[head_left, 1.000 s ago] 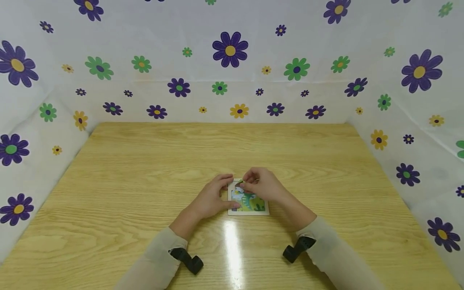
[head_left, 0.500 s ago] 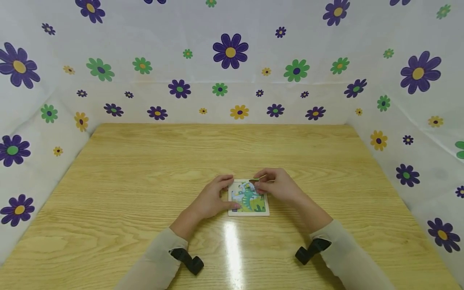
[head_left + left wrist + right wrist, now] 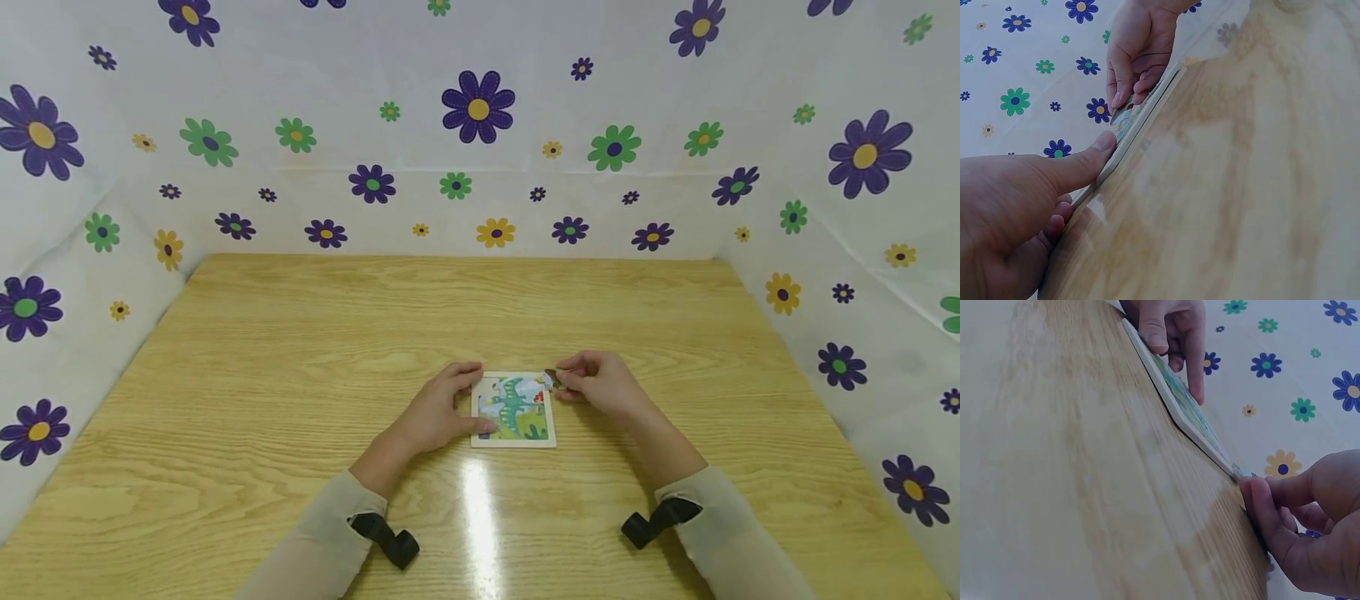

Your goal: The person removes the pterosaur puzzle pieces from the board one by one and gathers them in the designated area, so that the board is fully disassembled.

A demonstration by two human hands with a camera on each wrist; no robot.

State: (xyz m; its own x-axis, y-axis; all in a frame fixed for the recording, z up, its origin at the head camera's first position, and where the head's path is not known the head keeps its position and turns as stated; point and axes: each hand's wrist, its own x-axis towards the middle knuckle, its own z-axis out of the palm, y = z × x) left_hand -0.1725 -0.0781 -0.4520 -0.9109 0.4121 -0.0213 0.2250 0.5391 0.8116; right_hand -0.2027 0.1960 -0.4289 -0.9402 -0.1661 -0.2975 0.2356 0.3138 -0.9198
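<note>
A small square jigsaw puzzle board [image 3: 517, 444] with a pale rim lies flat on the table, its picture a teal dinosaur over green plants. My left hand [image 3: 438, 408] holds its left side, thumb over the near-left rim and forefinger at the far-left corner. At the far-right corner, my right hand [image 3: 600, 387] pinches a puzzle piece [image 3: 551, 380] between thumb and fingers. That piece overlaps the rim; whether it touches the board is unclear. In the right wrist view the fingertips of the right hand [image 3: 1310, 519] mostly hide the piece. A pale bare patch shows inside the far-left corner.
The wood-grain table [image 3: 300, 333] spreads around the board on all sides. White cloth [image 3: 315, 83] with purple, green and yellow flowers stands behind and on both sides. Each forearm carries a black wrist mount [image 3: 390, 540] over a light sleeve.
The right hand has moved right with the puzzle piece, from over the board's far-left part to its far-right corner, uncovering the dinosaur picture. My left hand and the board have stayed put.
</note>
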